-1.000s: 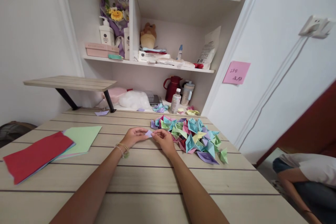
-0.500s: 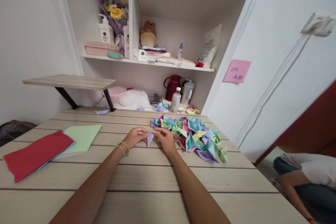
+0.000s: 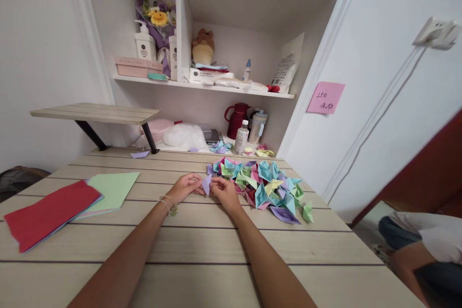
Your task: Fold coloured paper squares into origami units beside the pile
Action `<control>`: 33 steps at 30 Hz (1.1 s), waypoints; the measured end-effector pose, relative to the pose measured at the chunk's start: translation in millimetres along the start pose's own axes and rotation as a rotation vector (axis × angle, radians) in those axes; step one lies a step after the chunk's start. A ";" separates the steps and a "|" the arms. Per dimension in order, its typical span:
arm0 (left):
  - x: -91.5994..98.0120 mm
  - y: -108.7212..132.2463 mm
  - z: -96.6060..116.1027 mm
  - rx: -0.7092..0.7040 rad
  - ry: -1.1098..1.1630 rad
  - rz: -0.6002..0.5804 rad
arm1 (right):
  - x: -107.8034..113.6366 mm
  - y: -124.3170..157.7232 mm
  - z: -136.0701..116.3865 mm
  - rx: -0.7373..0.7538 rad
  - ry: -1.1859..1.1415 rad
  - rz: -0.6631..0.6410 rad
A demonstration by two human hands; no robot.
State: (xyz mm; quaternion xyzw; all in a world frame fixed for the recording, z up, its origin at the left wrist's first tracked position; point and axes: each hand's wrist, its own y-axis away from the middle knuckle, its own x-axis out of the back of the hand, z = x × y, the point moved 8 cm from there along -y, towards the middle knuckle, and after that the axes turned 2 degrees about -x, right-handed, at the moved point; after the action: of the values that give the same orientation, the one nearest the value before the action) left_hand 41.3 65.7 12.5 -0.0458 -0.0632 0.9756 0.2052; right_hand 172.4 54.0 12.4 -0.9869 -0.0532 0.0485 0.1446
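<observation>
A small folded piece of purple paper is pinched between my two hands, just above the table. My left hand, with bracelets at the wrist, has its fingers closed on the paper's left side. From the right, my right hand grips the other side with thumb and fingers. Just beyond and to the right of that hand lies a heap of folded paper boats in blue, green, pink, purple and yellow. The finer folds of the held paper are too small to make out.
Red paper sheets and green sheets lie at the left. Behind them stands a small raised shelf. A bottle and a red jug stand at the back. Another person is at the lower right.
The purple paper has turned and risen slightly between my fingers. My hands have shifted only a little. The person at the right has moved slightly.
</observation>
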 end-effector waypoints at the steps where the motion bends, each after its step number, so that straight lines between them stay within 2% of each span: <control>1: -0.8 0.2 0.5 -0.006 -0.005 -0.006 | -0.3 -0.2 0.0 0.006 0.014 0.000; 8: 0.6 -0.8 3.1 -0.092 -0.142 0.017 | 0.5 1.0 -3.4 0.042 0.089 0.027; 16: -4.4 2.8 7.4 -0.109 -0.114 -0.016 | -0.2 2.6 -7.8 0.117 0.192 0.037; 21: -5.3 4.3 7.2 -0.105 -0.146 0.012 | 0.6 2.2 -7.9 0.136 0.237 0.040; 28: -2.1 2.6 8.9 -0.130 -0.086 0.021 | 7.5 -0.2 -5.8 0.085 0.173 0.082; 33: 5.5 0.2 7.8 -0.155 -0.056 0.051 | 4.6 1.3 -7.2 0.045 0.072 0.040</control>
State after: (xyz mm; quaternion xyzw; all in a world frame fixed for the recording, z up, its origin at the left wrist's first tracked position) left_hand 35.3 66.9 19.9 -0.0358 -0.1433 0.9736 0.1740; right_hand 177.9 51.3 18.5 -0.9854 -0.0270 0.0171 0.1674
